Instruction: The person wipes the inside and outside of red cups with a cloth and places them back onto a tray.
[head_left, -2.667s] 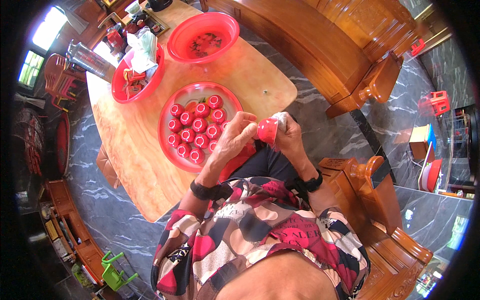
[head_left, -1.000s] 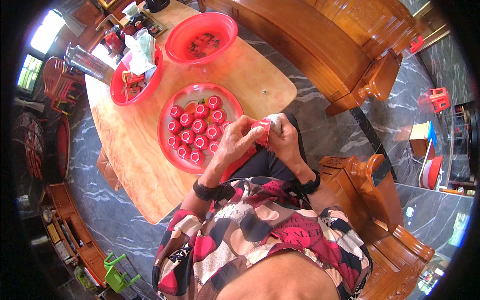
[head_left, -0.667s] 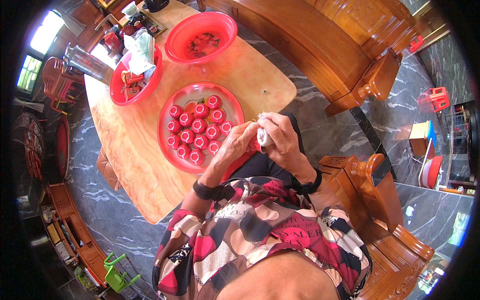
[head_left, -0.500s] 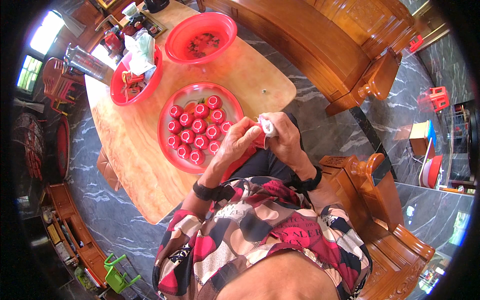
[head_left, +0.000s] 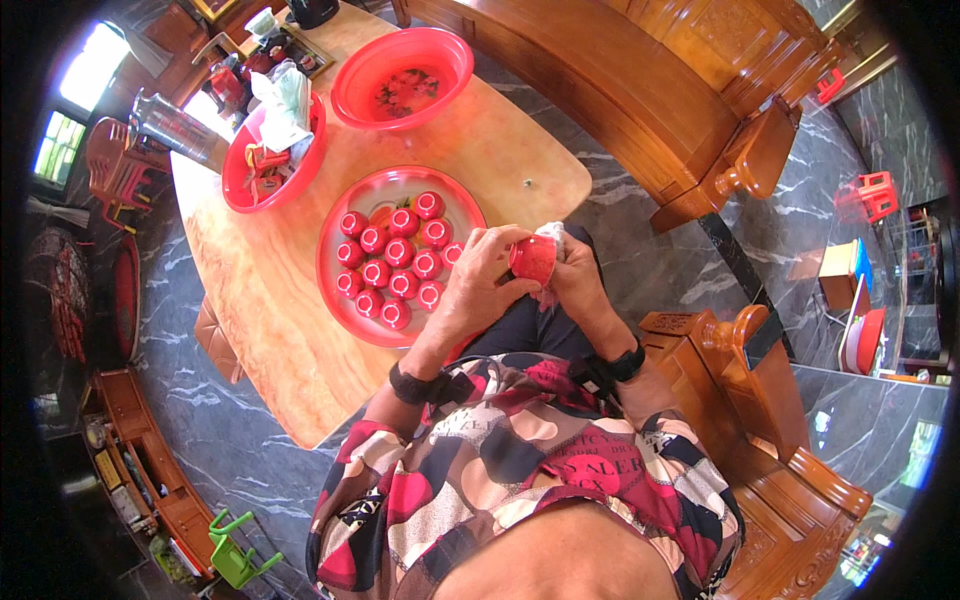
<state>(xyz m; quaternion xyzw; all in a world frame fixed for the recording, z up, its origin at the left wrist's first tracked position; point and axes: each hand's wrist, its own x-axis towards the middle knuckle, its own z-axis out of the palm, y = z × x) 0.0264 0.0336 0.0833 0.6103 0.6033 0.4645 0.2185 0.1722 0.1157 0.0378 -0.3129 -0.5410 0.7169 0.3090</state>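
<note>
Between my hands, above my lap at the table's right edge, is a small red cup. The fingers and thumb of my left hand close round its left side. My right hand grips a white cloth, pressed against the cup's right side; part of the cloth hangs below the cup. Just left of my hands lies a round tray with a red rim. Several matching red cups sit upside down on it, close together.
On the wooden table, a red basin with a floral bottom stands beyond the tray. A red tub holding packets and a pale bag is left of it. A wooden bench lies beyond the table, and a wooden armchair at my right.
The cup has turned and come up into view between my hands. My left fingers have shifted round its side, and the cloth has moved to its right.
</note>
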